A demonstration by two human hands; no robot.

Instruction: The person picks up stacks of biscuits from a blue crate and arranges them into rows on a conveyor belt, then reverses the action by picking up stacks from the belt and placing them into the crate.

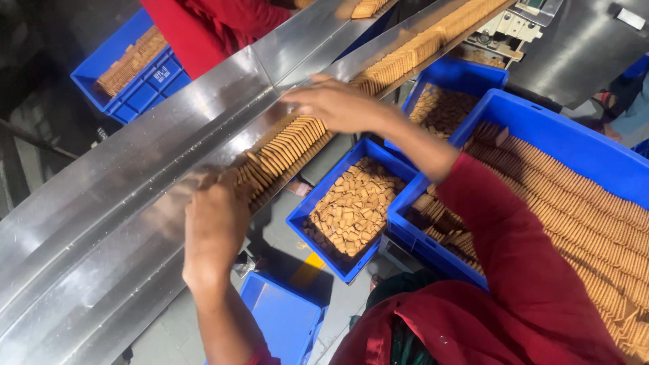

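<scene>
A row of square tan biscuits [287,145] stands on edge in a slanted steel chute [155,176]. My left hand [215,226] presses against the lower end of that row, fingers curled on the biscuits. My right hand [334,105] rests flat on the upper end of the same stretch, fingers spread over the biscuits. A further line of biscuits [433,40] continues up the chute beyond my right hand. Both sleeves are red.
A blue crate of broken biscuit pieces [351,209] sits below the chute. A large blue crate [574,145] of stacked biscuit rows is at right, another blue crate [449,101] behind it. An empty blue crate [284,318] lies below. A person in red stands across the chute by a blue crate [132,67].
</scene>
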